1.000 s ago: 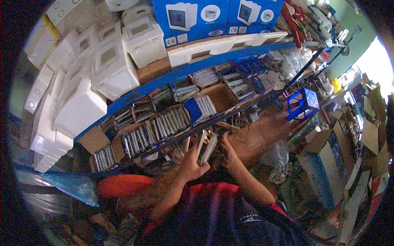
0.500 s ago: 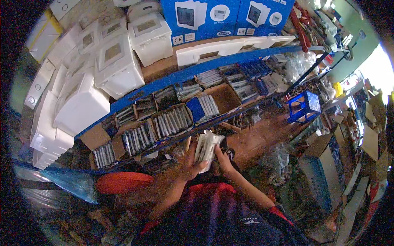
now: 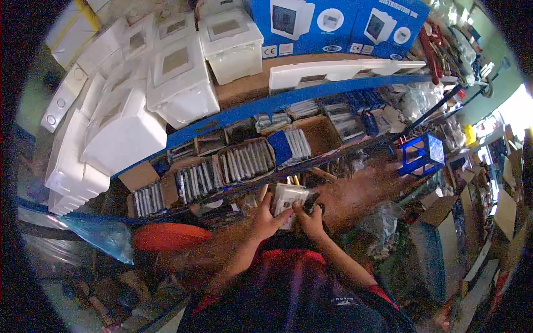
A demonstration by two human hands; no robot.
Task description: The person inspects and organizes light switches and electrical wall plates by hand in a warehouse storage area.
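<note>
Lowered since a moment ago, the white packets (image 3: pixel 288 198) sit just below the blue shelf (image 3: pixel 266 104), left hand (image 3: pixel 270 220) and right hand (image 3: pixel 311 222) both clasping them; none of this bundle is shelved yet.

The left hand (image 3: pixel 269 221) and right hand (image 3: pixel 312 221) hid the lower edge of the white packet (image 3: pixel 288 197), below the blue shelf (image 3: pixel 277 101); its print was too small to read.

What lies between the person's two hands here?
A white flat packet lies there, gripped on either side by the left hand and the right hand; the head view shows it.
</note>
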